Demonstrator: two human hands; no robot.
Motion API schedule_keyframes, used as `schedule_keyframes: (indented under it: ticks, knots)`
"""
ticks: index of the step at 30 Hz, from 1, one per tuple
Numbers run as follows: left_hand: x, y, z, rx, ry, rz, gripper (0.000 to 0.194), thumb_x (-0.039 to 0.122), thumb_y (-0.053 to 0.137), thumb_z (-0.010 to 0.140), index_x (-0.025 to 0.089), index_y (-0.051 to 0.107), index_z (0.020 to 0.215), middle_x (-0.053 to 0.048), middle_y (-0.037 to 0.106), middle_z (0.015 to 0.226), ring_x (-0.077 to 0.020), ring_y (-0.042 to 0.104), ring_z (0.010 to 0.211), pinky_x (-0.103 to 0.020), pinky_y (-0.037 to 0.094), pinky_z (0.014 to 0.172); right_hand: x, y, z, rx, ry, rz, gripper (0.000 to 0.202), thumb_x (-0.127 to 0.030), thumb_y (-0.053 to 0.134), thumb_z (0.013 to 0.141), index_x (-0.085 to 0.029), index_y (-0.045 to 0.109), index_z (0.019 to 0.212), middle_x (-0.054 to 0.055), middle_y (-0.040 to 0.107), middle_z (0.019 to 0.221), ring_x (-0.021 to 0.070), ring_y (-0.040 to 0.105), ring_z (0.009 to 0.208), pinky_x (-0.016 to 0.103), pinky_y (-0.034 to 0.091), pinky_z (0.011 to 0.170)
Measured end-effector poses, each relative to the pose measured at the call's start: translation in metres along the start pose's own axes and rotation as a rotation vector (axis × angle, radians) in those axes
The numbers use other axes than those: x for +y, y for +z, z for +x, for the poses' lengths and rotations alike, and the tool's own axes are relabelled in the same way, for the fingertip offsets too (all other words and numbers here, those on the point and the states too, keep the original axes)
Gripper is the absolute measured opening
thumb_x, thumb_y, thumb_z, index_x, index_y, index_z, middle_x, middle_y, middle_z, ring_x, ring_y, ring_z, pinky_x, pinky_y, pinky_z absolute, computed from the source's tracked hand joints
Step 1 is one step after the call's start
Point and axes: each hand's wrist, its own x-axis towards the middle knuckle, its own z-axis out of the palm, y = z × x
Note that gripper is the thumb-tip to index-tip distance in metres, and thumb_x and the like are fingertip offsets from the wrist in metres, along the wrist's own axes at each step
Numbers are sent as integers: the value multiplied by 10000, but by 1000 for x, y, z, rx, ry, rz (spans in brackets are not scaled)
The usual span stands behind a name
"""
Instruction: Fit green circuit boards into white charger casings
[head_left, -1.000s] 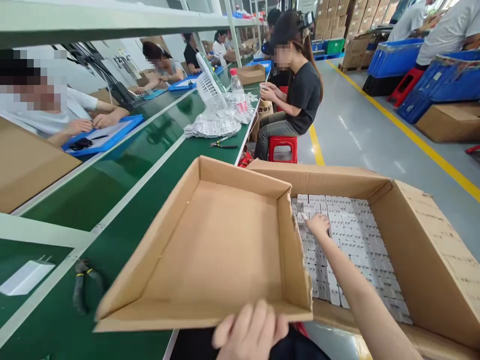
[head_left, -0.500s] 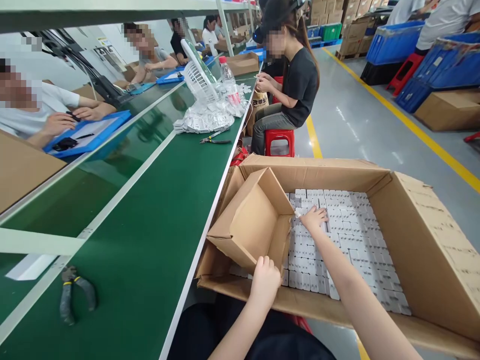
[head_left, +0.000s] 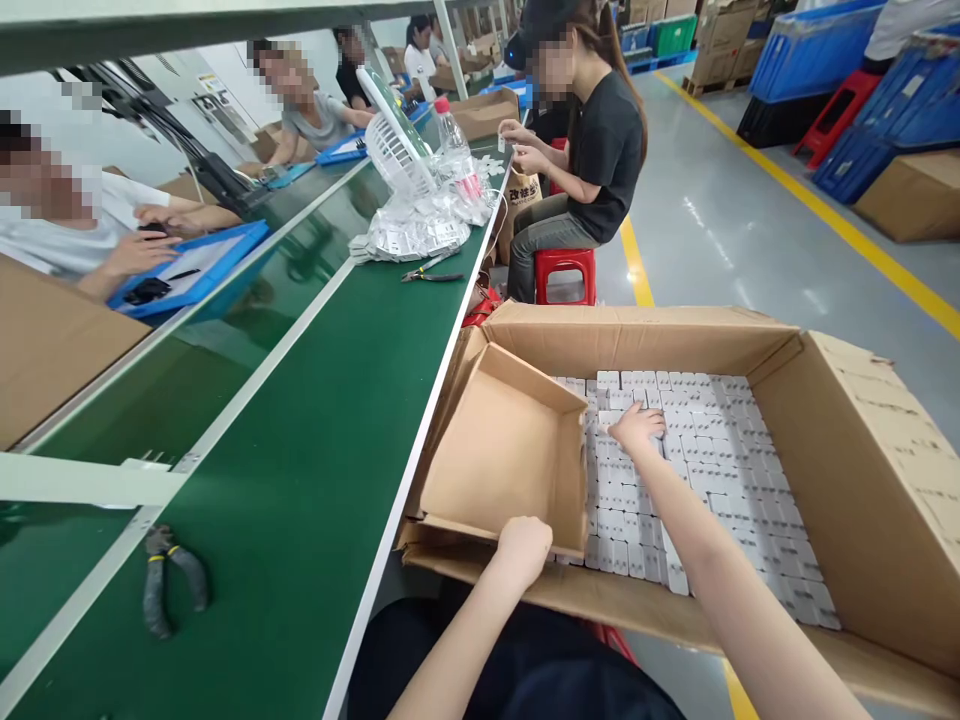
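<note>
A large cardboard box (head_left: 877,470) holds rows of white plastic pieces (head_left: 720,450). Inside its left end lies a smaller open carton (head_left: 499,440), with nothing visible in it. My left hand (head_left: 525,550) is closed on the near edge of the small carton, its fingertips hidden from view. Over the white pieces, my right hand (head_left: 639,428) rests with its fingers spread, touching the top of the rows near the small carton's right side.
Left of the box is a green table (head_left: 300,450) with pliers (head_left: 174,580), a second pair (head_left: 431,275), bagged white parts (head_left: 412,230), a white fan (head_left: 401,150) and a bottle (head_left: 454,140). A person (head_left: 600,140) sits on a red stool (head_left: 565,270).
The small carton has tipped down flatter into the large box, with my left hand still at its near edge. My right hand stays on the white pieces. The view has shifted slightly.
</note>
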Motion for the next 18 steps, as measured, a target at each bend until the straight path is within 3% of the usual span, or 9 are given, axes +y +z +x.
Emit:
schedule_keyframes:
  ticks: [5, 9, 12, 15, 18]
  knots:
    - [18, -5, -3, 5, 219, -125, 229, 350, 559, 939, 224, 748, 971, -94, 751, 989, -256, 692, 1032, -369, 531, 930, 6, 1, 3, -34, -5, -7, 1092, -573, 659, 788, -95, 83, 1584, 389, 74, 1553, 508, 235, 1390, 726, 157, 1020]
    - [21, 11, 5, -73, 141, -172, 162, 265, 664, 877, 148, 730, 967, -103, 747, 977, -232, 704, 974, -403, 554, 904, 9, 4, 2, -35, -15, -7, 1162, -603, 658, 755, -90, 29, 1586, 383, 39, 1560, 516, 178, 1411, 736, 121, 1034]
    - [16, 20, 9, -86, 103, -227, 212, 306, 726, 833, 138, 720, 963, -80, 750, 957, -208, 708, 930, -408, 562, 894, 11, 6, -2, -17, -18, 3, 1161, -616, 629, 770, -83, -3, 1585, 369, 28, 1569, 493, 148, 1428, 704, 140, 1054]
    - [14, 17, 2, -3, 117, -327, 274, 364, 762, 772, 187, 741, 980, -63, 762, 970, -217, 719, 906, -320, 576, 815, 11, 8, -5, 14, -11, 11, 1169, -623, 624, 772, -28, 15, 1574, 376, 43, 1564, 476, 169, 1425, 652, 176, 1073]
    - [14, 14, -22, 200, 103, -426, 304, 377, 600, 906, 257, 666, 1177, -20, 714, 1175, -185, 668, 1081, -278, 534, 918, 12, 6, -1, 43, -2, 12, 1167, -623, 648, 762, 11, 83, 1562, 389, 106, 1546, 466, 239, 1397, 616, 202, 1080]
